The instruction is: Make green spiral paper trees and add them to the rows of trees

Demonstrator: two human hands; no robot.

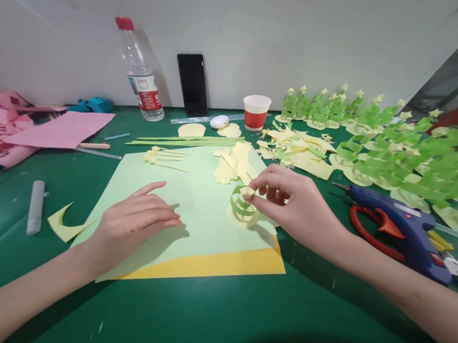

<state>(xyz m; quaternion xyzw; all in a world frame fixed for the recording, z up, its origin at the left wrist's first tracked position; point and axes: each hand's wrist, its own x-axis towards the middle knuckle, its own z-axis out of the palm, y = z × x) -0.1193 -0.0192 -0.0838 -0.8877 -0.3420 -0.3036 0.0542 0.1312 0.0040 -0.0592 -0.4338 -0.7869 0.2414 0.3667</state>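
Note:
My right hand (280, 195) pinches the pale top of a small paper tree (243, 203), a green curled strip above a round cream base. The tree stands on a light green paper sheet (199, 219), at its right side. Over the left part of that sheet my left hand (139, 224) is held with fingers stretched out and nothing in them. Thin cream sticks with small knobbed ends (165, 157) lie beyond my left hand. A pile of cream paper strips (234, 163) lies just behind the tree.
Finished paper trees (423, 163) crowd the back right. A blue glue gun (404, 224) and red-handled scissors (371, 230) lie right of my right hand. Paper cup (255, 113), phone (193, 85) and bottle (144, 84) stand along the wall. Pink paper (64, 129) lies left.

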